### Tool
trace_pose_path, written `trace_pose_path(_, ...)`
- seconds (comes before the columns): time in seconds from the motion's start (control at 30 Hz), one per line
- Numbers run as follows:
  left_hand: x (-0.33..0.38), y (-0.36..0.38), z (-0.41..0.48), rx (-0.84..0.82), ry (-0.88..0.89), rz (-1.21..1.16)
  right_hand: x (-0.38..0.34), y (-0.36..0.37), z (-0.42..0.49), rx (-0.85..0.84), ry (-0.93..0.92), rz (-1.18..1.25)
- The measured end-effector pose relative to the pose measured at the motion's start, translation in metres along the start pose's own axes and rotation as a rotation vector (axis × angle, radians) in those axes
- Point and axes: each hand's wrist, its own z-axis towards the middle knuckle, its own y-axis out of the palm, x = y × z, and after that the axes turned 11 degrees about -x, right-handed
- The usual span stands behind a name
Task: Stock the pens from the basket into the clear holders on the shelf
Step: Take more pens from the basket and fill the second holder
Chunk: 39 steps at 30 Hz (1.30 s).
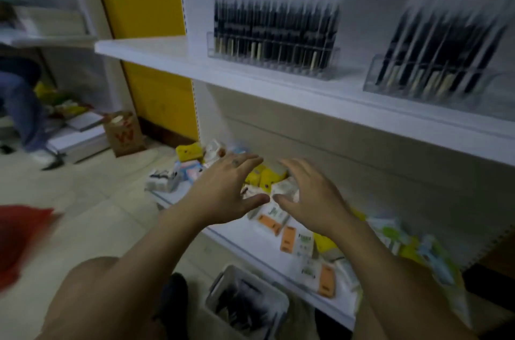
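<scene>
Well into the stocking, by the look of it. Up on the shelf [156,47], two clear holders, both carrying dark pens upright. Left holder [278,65] at 12 o'clock, packed nearly from end to end with its pens [276,30]. Right holder [434,90] at 2 o'clock, its pens [446,41] leaning and crowded toward its left side, seemingly with free room at its right end, though too blurred to count slots.

Down at 6 o'clock, low and just in front of the lower shelf [172,194], the basket [220,282], pale-walled, with a dark heap of loose pens [245,309] inside. So not finished: stock left in the basket, and probably room left in the right holder.

Between the two, mid-frame: left hand [225,189] and right hand [306,194], side by side, thumbs near each other but apart. Fingers spread and loosely bent on both, palms down, gripping nothing, touching nothing as far as discernible. Held out above the lower shelf and its scatter of small packets [289,239], yellow, orange and white. No pen in either hand, so between loads rather than mid-placement, at a guess.

Left to do, judged from this: reach down to 6 o'clock for another bunch, carry it up to 2 o'clock, feed it into the free slots; repeat until basket emptied or holders full.

Off at 9 o'clock: something red [22,228] and blurred at the frame edge. At 10 o'clock, a brown paper bag [124,133] on the floor, another person's leg [19,105] beyond it.
</scene>
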Motion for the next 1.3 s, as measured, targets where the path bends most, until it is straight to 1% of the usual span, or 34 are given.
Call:
trace_pose_path(0.13, -0.011, 0.054, -0.02, -0.133, -0.08, -0.066, 0.013, 0.066, -0.003, -0.224, 0.096, 0.091)
trace_pose_path(0.3, -0.021, 0.123, -0.04, -0.317, -0.171, -0.157, 0.03, 0.132, -0.009, -0.465, 0.17, 0.105)
trace_pose_path(0.47, -0.027, 0.182, -0.047, -0.495, -0.257, -0.239, 0.045, 0.167, -0.013, -0.585, 0.22, 0.145)
trace_pose_path(0.57, -0.026, 0.204, -0.049, -0.565, -0.324, -0.314, 0.055, 0.192, -0.026, -0.654, 0.3, 0.199)
trace_pose_path(0.67, -0.026, 0.224, -0.055, -0.667, -0.35, -0.346, 0.059, 0.214, -0.041, -0.761, 0.371, 0.24)
trace_pose_path(0.83, -0.033, 0.254, -0.058, -0.805, -0.439, -0.408, 0.061, 0.237, -0.05, -0.836, 0.404, 0.239)
trace_pose_path(0.93, -0.042, 0.279, -0.061, -0.856, -0.518, -0.473, 0.064, 0.25, -0.049, -0.863, 0.393, 0.237)
trace_pose_path(1.13, -0.042, 0.338, -0.07, -0.933, -0.588, -0.576, 0.072, 0.265, -0.043, -0.943, 0.431, 0.213)
trace_pose_path(1.3, -0.054, 0.387, -0.074, -0.868, -0.713, -0.677, 0.081, 0.288, -0.022, -1.04, 0.563, 0.34)
